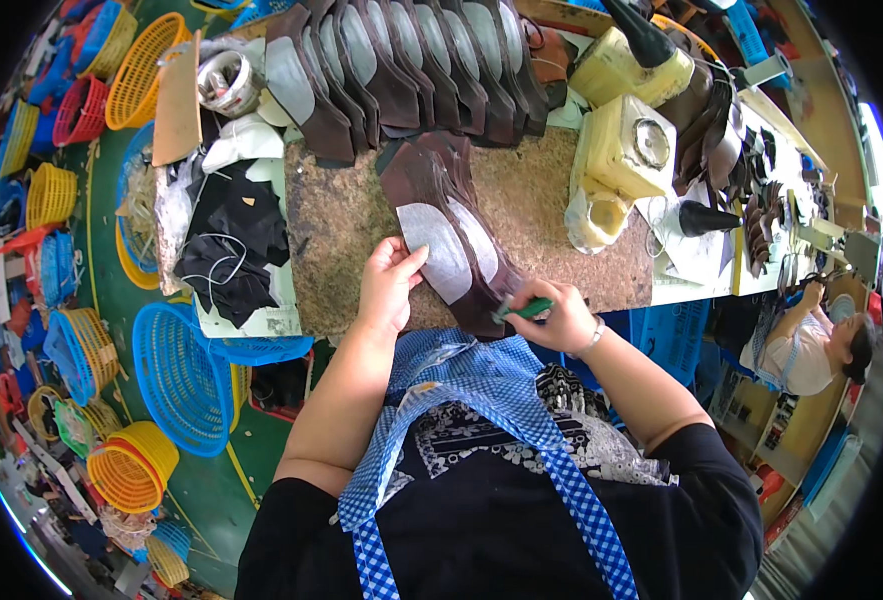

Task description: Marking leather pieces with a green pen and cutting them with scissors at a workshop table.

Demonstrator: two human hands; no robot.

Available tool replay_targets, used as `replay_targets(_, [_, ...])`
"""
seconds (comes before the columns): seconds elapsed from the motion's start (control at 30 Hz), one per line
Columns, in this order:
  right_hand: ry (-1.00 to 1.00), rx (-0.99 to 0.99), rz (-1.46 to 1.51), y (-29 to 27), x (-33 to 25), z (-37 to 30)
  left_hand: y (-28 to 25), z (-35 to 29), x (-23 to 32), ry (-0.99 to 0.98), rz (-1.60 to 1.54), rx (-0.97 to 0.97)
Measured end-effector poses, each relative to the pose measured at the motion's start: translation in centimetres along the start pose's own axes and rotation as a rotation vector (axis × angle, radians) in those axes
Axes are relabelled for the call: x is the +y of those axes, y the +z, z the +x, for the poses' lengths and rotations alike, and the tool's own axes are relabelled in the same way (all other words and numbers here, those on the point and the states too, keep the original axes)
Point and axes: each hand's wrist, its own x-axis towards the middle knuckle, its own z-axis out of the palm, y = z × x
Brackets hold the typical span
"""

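Note:
Dark brown leather pieces (423, 180), cut in a curved shape, lie overlapped at the middle of the work board. The top ones carry a pale grey patch (436, 255). My left hand (391, 285) pinches the left edge of the nearest piece beside its patch, thumb on top. My right hand (558, 318) is closed round a small green-handled tool (531, 308). Its tip is at the near right end of the same piece; what kind of tool it is I cannot make out. Beyond, a fanned row of similar leather pieces (401, 70) spans the board's far side.
A brown work board (331, 250) lies under the pieces. At right stand a yellowish glue-stained container (631, 145), a small cup (598, 218) and a black cone (706, 218). Black scraps (236, 240) lie left. Blue baskets (176, 380) stand below; a person (811, 345) works at far right.

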Motion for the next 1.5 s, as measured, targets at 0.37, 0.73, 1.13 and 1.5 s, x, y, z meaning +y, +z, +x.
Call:
replay_targets(0.37, [0.131,0.349,0.180,1.5,0.6,10.5,0.1,-0.4,-0.2,-0.004,-0.023,0.009])
replay_targets(0.73, [0.002,0.240,-0.228,-0.2,-1.6,5.4,-0.6,-0.3,1.5,-0.128,-0.017,-0.133])
replay_targets(1.13, [-0.040,-0.066,-0.537,-0.7,-0.5,6.4,-5.2,-7.0,9.0,0.340,-0.029,-0.396])
replay_targets(1.5, [0.167,0.064,-0.430,-2.5,-1.8,4.2,-9.3,14.3,21.9,0.678,0.029,-0.110])
